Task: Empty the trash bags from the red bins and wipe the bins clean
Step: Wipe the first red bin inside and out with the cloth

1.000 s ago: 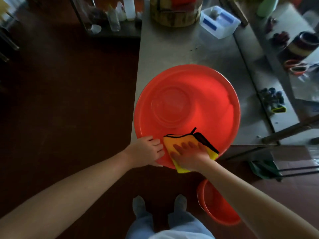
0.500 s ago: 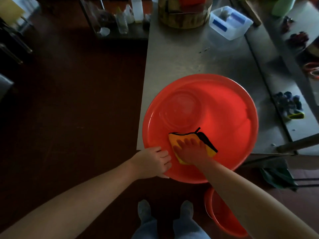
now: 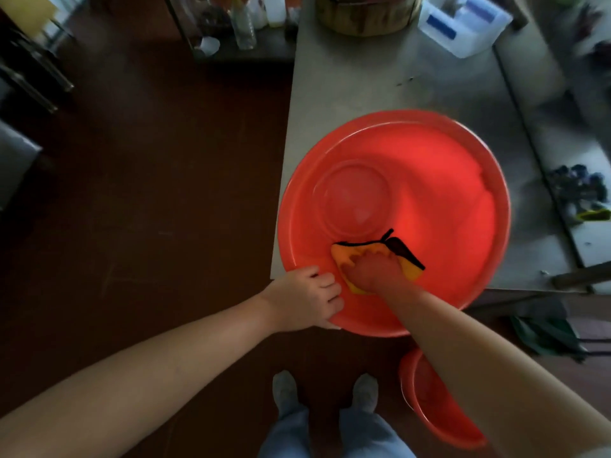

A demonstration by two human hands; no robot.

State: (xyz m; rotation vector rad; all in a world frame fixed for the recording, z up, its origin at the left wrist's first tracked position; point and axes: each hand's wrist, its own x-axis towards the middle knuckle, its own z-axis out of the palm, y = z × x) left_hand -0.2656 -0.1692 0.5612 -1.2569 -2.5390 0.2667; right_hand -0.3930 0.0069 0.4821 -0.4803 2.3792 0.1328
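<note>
Red plastic is what the big round bin [image 3: 436, 180] is made of, and it is set on the near corner of the grey desk [image 3: 347, 87], with its near side stuck out past the desk edge. The bin's near left rim is held by the left grip [image 3: 307, 299]: the fingers are curled over the rim into the bin, and the thumb cannot be seen. Just beside it, inside the bin, a yellow cloth [image 3: 340, 252] with a black edge is pressed on the near wall by the right grip [image 3: 373, 269], whose fingers are laid flat on the cloth and not closed round it. Cloth is seen past the fingertips and on both sides of that grip. A second red bin [image 3: 439, 414] is seen on the floor below, partly hidden by the right arm, near two feet [image 3: 284, 388]. A clear box [image 3: 463, 24] with blue parts is set at the far end of the desk.
</note>
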